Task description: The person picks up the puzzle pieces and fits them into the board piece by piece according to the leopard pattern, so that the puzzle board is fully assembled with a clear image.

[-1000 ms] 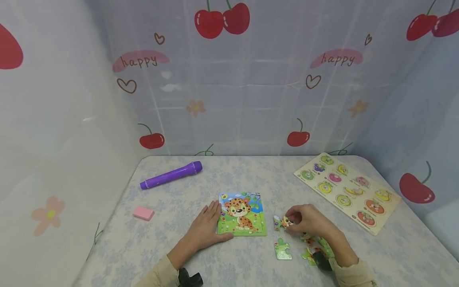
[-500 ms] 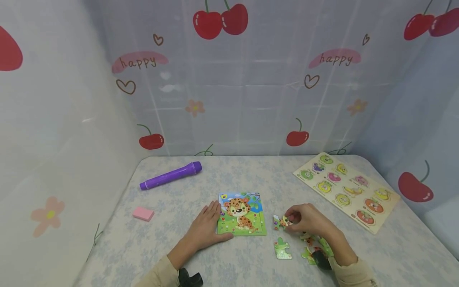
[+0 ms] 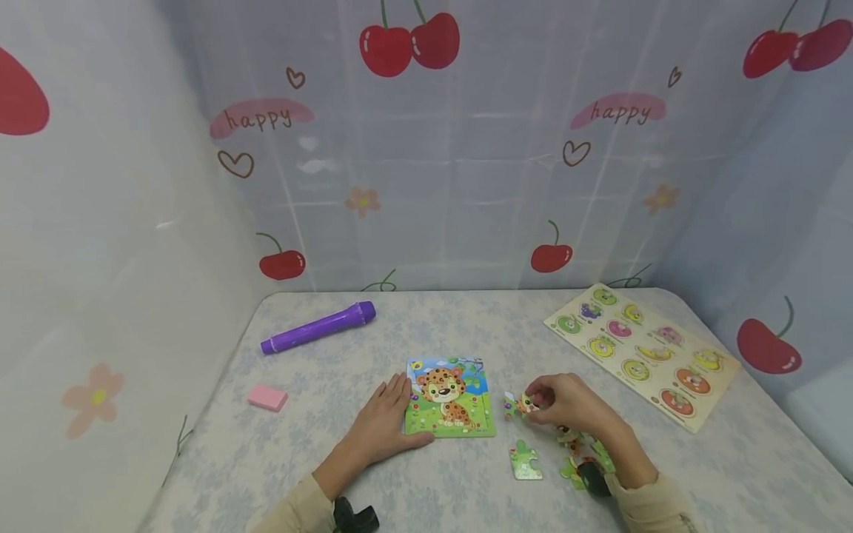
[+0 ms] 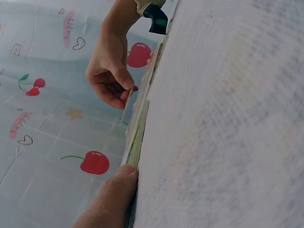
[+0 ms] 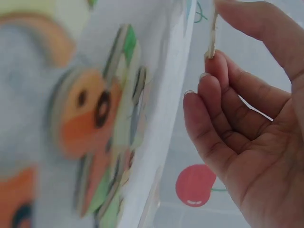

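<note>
My left hand [image 3: 382, 422] lies flat beside the leopard picture board [image 3: 448, 422], fingers straight along its left edge and thumb at its lower left corner. Between thumb and fingertips my right hand [image 3: 571, 406] pinches a jigsaw piece [image 3: 510, 406] showing part of a leopard face, right of the board. The right wrist view has this piece [image 5: 212, 40] edge-on, raised above the table. Below it lies a green jigsaw piece [image 3: 523, 463]. Several more jigsaw pieces [image 3: 573, 474] are heaped under the right wrist, partly hidden by it.
A fruit board [image 3: 640, 352] lies slanted at the back right of the table. At the back left is a purple toy microphone [image 3: 318, 329], with a pink block [image 3: 267, 397] nearer the front. A cherry-print curtain [image 3: 466, 185] closes off the back and sides.
My right hand has shifted slightly left and away with the jigsaw piece, which appears a little nearer the leopard board. The left hand stays where it was.
</note>
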`<control>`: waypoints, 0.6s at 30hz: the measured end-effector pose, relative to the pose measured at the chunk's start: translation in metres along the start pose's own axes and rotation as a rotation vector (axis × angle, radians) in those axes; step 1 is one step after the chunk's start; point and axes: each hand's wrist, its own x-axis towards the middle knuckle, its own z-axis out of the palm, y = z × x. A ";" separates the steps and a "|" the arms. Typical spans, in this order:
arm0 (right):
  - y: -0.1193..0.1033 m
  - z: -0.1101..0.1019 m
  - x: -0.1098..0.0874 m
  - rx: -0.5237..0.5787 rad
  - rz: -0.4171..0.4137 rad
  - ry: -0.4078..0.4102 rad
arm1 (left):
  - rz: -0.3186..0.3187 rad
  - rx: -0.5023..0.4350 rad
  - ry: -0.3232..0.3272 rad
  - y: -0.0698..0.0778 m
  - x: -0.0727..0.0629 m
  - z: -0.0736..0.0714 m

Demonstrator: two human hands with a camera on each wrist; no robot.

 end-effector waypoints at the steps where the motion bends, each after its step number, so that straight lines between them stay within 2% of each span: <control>1: -0.002 0.000 0.001 -0.002 -0.001 0.000 | 0.000 -0.003 0.000 0.000 0.000 0.000; 10: -0.036 0.001 0.023 -0.034 -0.133 -0.011 | -0.009 0.017 0.002 -0.001 0.001 0.000; 18: -0.069 0.021 0.045 -0.054 -0.218 -0.056 | -0.031 -0.047 0.002 0.001 0.000 0.001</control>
